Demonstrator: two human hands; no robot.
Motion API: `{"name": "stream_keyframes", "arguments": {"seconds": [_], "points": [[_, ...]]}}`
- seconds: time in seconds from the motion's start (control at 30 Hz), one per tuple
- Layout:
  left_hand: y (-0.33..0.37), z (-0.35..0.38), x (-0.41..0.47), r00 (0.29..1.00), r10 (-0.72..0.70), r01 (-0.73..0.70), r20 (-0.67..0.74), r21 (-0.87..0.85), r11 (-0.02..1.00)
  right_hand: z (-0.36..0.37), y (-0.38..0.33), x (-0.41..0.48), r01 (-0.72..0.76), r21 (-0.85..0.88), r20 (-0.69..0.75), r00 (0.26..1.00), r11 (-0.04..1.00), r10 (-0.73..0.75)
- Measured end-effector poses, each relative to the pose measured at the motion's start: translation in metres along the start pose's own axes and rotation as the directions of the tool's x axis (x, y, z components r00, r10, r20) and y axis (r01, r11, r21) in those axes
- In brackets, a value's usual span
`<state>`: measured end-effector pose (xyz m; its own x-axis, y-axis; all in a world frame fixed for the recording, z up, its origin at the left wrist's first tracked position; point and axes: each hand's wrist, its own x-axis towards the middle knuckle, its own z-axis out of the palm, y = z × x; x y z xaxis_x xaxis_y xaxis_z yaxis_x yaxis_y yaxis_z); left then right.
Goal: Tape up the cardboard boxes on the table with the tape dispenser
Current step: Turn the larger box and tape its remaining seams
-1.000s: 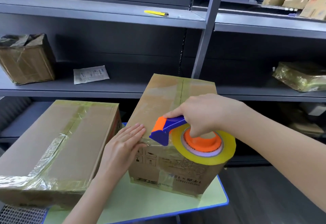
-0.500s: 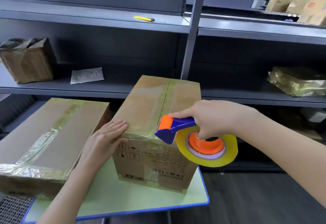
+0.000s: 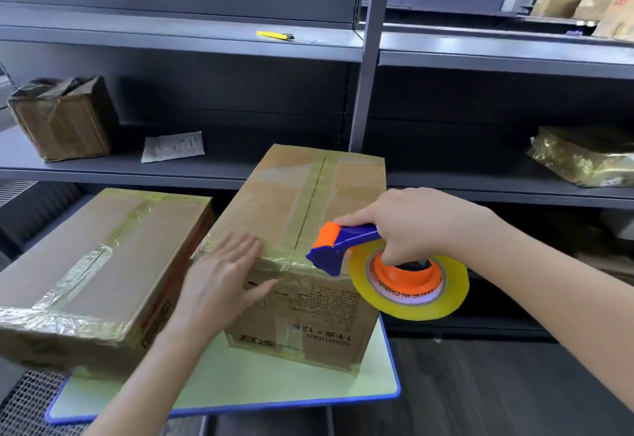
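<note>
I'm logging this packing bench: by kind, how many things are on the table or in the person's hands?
Cardboard boxes: 2, left box and right box.
Tape dispensers: 1, the tape dispenser in the right hand.
Total: 3.

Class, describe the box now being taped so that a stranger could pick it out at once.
Find the green, blue-rimmed table. Of the two boxes on it, take the right-hand box. It stands taller than the flat box, and the tape dispenser touches its front edge.
</note>
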<state>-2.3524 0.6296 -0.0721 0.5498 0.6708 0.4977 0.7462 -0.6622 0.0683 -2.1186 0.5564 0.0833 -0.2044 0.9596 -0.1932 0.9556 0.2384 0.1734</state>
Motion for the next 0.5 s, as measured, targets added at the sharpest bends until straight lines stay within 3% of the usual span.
{"name": "stream_keyframes", "arguments": {"seconds": [0.1, 0.23, 0.5], "points": [[0.042, 0.015, 0.006, 0.997, 0.081, -0.081, 0.004, -0.076, 0.994, -0.001, -0.003, 0.005, 0.010, -0.026, -0.005, 1.000, 1.000, -0.010], [0.048, 0.027, 0.005, 0.998, 0.026, -0.038, -0.055, -0.221, 0.974, -0.004, -0.004, 0.009, 0.053, -0.041, 0.027, 0.998, 0.998, -0.052], [0.039, 0.033, 0.006, 0.991, 0.034, -0.063, -0.131, -0.223, 0.973, -0.005, -0.003, 0.004, 0.062, -0.031, 0.079, 0.995, 0.998, -0.059]]}}
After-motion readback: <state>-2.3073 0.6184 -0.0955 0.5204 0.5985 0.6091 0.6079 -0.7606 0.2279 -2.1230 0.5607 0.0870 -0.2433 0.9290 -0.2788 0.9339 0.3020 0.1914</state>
